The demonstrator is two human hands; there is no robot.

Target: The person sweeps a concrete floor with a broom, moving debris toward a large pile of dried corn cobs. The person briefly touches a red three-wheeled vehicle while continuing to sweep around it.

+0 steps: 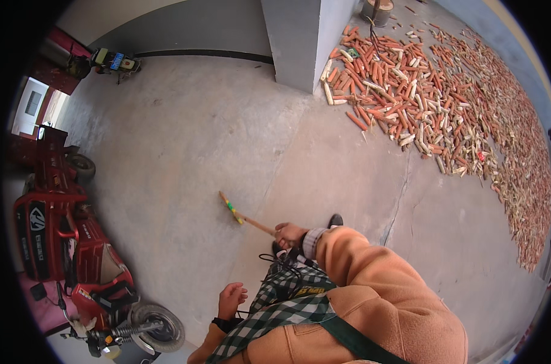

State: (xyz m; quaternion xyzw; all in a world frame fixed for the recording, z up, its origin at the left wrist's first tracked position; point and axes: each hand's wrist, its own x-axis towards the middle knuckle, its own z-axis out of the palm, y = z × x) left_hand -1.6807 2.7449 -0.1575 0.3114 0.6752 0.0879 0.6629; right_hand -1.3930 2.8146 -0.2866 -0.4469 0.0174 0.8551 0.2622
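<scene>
My right hand [290,235] is closed around the wooden handle of a long tool [257,224], stretched out in front of me. The far end of the tool carries a crosswise head with green and yellow on it [231,207]. That head is at or just above the concrete floor [179,150]; I cannot tell whether it touches. My left hand [232,298] hangs beside my checked apron [275,309], holding nothing, its fingers loosely bent and apart.
Orange and pale corncobs [393,95] lie spread over the floor at the right, by a grey pillar [293,45]. A bucket-like container [378,12] stands beyond. At the left are a red cargo tricycle [82,245] and a parked scooter [113,61]. A crack [399,200] runs through the floor.
</scene>
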